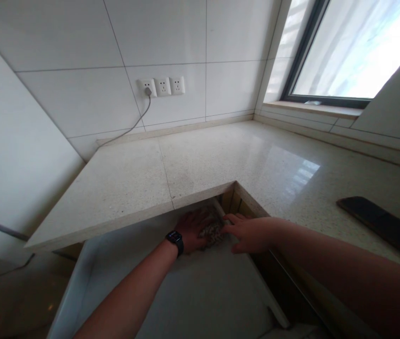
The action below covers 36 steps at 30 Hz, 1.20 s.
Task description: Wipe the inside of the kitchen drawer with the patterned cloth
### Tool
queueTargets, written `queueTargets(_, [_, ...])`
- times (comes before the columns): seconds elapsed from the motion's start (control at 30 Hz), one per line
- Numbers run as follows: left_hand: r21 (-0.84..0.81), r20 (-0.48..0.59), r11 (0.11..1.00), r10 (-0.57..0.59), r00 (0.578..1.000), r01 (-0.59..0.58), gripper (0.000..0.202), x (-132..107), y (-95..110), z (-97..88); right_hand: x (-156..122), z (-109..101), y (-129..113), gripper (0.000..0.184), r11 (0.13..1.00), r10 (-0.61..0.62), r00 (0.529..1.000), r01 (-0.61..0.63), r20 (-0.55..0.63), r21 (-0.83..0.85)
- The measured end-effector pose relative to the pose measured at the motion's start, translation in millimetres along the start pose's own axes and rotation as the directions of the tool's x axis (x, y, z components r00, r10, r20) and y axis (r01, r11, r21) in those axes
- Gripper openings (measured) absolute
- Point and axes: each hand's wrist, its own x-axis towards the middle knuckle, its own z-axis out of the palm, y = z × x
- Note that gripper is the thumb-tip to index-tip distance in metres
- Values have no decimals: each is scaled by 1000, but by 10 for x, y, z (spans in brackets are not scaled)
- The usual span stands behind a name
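Observation:
My left hand (pixel 190 230), with a black watch on the wrist, reaches over a white panel (pixel 192 292) below the counter. It presses on a greyish-brown shaggy cloth (pixel 212 233), which shows between its thumb and fingers and lies on the panel's far right part. My right hand (pixel 251 232) comes in from the right, fingers stretched and thumb apart, holding nothing. Its fingertips are close to the cloth and the panel's raised right edge; whether they touch is unclear.
The speckled stone countertop (pixel 207 162) overhangs the panel's far end, with an inner corner above the cloth. A dark gap (pixel 273 268) runs along the panel's right. A long black object (pixel 372 221) lies on the counter. A plugged-in cord (pixel 139 120) hangs from the wall sockets (pixel 162 86).

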Motion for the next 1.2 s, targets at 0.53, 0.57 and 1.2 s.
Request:
queueTargets(0.53, [-138,35,917,382,923,-374,81,-784,1052,64,18,27,15,67,999,-30,1000,30,-2,-12])
queueTargets(0.57, [-144,26,914,385,922,-378,80,-758,1030,73,22,29,20,67,999,-34,999,34,-2,-14])
queueTargets(1.2, [-46,-15,990,-131,991,130,72,291,-360,-53,16,-17,-34,69,999,-30,999,31,39,-24])
